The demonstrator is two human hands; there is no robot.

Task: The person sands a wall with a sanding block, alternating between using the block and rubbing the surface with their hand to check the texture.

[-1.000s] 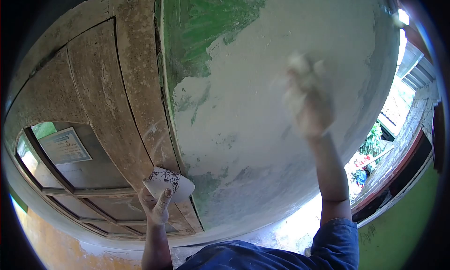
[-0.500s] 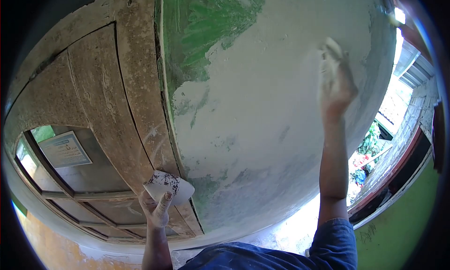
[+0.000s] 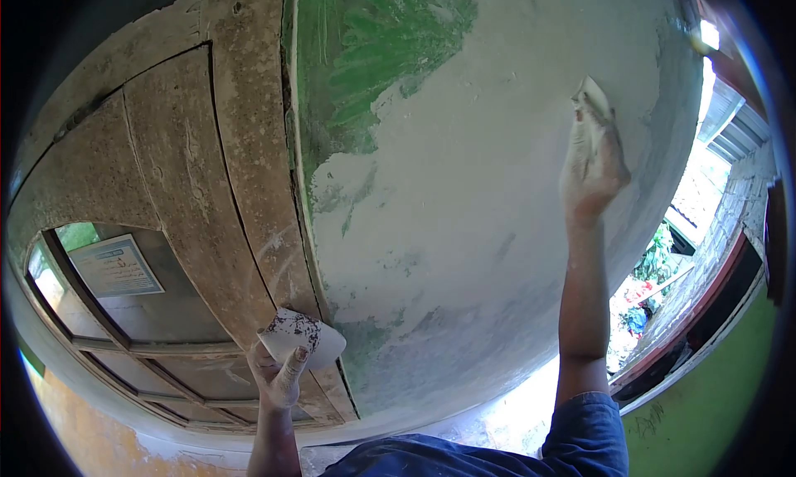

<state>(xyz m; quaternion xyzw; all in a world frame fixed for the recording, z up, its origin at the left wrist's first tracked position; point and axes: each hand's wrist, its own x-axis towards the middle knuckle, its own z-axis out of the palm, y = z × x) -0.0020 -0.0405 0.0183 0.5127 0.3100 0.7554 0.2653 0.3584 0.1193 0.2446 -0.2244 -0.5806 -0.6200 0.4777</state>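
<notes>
My left hand (image 3: 282, 379), dusted white, is closed around a white curved piece (image 3: 325, 341) with dark flecks on its upper face. It is in front of the brown wooden door frame (image 3: 249, 112), low in the view. My right hand (image 3: 594, 164), also coated in white, is raised to the wall (image 3: 456, 203). Its fingers close on a pale putty scraper (image 3: 592, 91), whose edge is at the plastered surface. Whitish filler covers much of this wall, and a patch of green paint (image 3: 373, 62) shows at its upper left.
On the left, a paned window (image 3: 191, 303) has a printed paper (image 3: 116, 266) behind its glass. To the right is a bright opening with plants (image 3: 655, 257) and a brick wall (image 3: 720, 203). A green wall (image 3: 705, 402) stands at the lower right.
My right hand has moved slightly down along the wall with the scraper. My left hand still holds the white piece in nearly the same place. The view has shifted a little.
</notes>
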